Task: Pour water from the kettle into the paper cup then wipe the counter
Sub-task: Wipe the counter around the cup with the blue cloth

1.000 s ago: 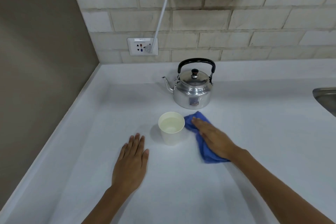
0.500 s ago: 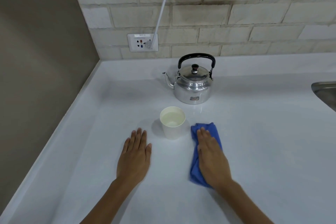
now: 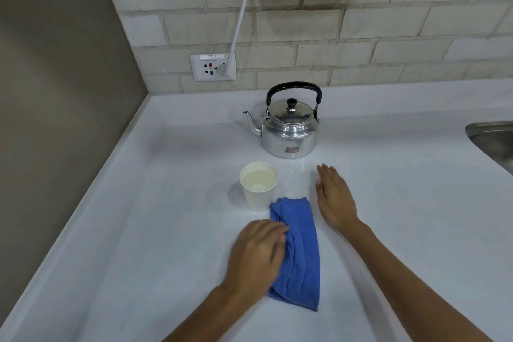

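Since half a second ago the hands swapped on the cloth. White surface (image 3: 166,230) carries everything: kettle (image 3: 288,130) upright near the wall, blue cloth (image 3: 301,253) just beside the water-filled paper cup (image 3: 258,189). Left hand (image 3: 256,253) curls onto the cloth's left edge; right hand (image 3: 334,200) lies flat, open, empty.
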Available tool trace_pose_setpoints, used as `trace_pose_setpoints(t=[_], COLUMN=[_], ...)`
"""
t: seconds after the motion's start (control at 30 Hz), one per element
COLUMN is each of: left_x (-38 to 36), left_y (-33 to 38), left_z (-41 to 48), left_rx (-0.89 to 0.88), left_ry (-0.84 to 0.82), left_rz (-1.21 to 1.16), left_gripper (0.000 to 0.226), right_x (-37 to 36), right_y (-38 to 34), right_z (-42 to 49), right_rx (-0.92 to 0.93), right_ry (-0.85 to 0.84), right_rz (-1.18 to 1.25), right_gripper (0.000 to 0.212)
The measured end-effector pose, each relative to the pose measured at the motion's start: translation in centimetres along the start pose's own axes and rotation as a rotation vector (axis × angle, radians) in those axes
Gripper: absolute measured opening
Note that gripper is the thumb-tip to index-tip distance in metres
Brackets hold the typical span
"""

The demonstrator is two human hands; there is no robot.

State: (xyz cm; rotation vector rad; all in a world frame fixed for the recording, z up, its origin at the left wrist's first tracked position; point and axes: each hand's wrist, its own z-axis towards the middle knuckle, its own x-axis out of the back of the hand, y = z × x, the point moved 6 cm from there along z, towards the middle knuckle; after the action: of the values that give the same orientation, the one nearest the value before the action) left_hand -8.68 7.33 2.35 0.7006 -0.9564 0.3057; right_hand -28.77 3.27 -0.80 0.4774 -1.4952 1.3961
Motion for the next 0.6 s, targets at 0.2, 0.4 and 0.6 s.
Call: trace_pose_setpoints(t=[0.2,0.4,0.6], left_x=[-5.4,-4.5,0.2], left_y=[3.6,1.5,-5.0], left_z=[2.0,-1.5,-5.9], left_rx=[-0.030,0.046,0.040], left_ry=[-0.275,-0.434,-0.311], left_rz=[0.377,0.422,0.438], left_gripper=[0.045,0.059,0.055], right_x=[-2.0,-2.1,-2.3], right_y=[1.1,1.2,1.5], right_z=[1.2,1.1,1.0], right_rx=[0.011,0.001,-0.010], right_ry=[-0.056,-0.077,-0.072], right_rz=[-0.235,-0.243,-0.245], right_gripper=[0.047,0.047,0.048])
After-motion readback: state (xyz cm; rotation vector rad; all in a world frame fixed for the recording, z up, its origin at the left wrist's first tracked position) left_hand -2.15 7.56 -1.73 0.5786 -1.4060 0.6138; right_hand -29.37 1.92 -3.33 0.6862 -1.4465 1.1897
